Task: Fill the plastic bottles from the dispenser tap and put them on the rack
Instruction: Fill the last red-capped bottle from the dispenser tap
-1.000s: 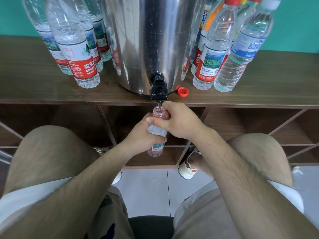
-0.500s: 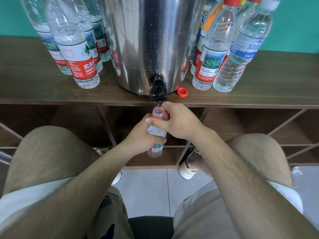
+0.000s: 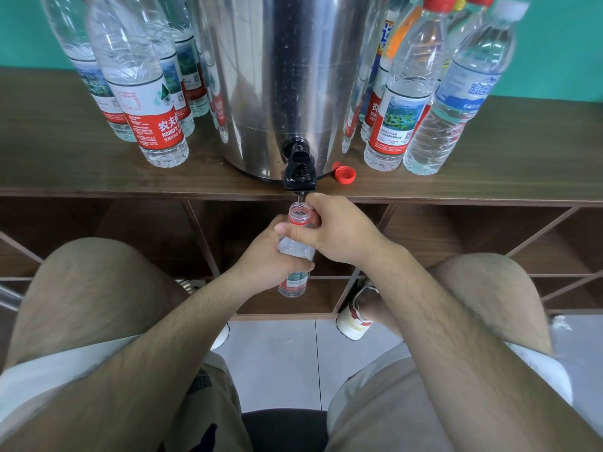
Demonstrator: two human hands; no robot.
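A steel dispenser (image 3: 287, 76) stands on the wooden rack top (image 3: 65, 171), its black tap (image 3: 299, 172) jutting over the front edge. Directly under the spout I hold an uncapped clear plastic bottle (image 3: 295, 249) with a red neck ring and red label. My left hand (image 3: 267, 259) grips its body from the left. My right hand (image 3: 339, 233) grips its shoulder and neck, thumb across the front. A thin stream runs from the spout into the bottle's mouth. A loose red cap (image 3: 345, 174) lies on the top, right of the tap.
Several capped water bottles stand left (image 3: 146, 102) and right (image 3: 401, 102) of the dispenser. Below the top are open diagonal wooden compartments (image 3: 456, 243). My knees flank the bottle, above a grey tiled floor (image 3: 280, 360).
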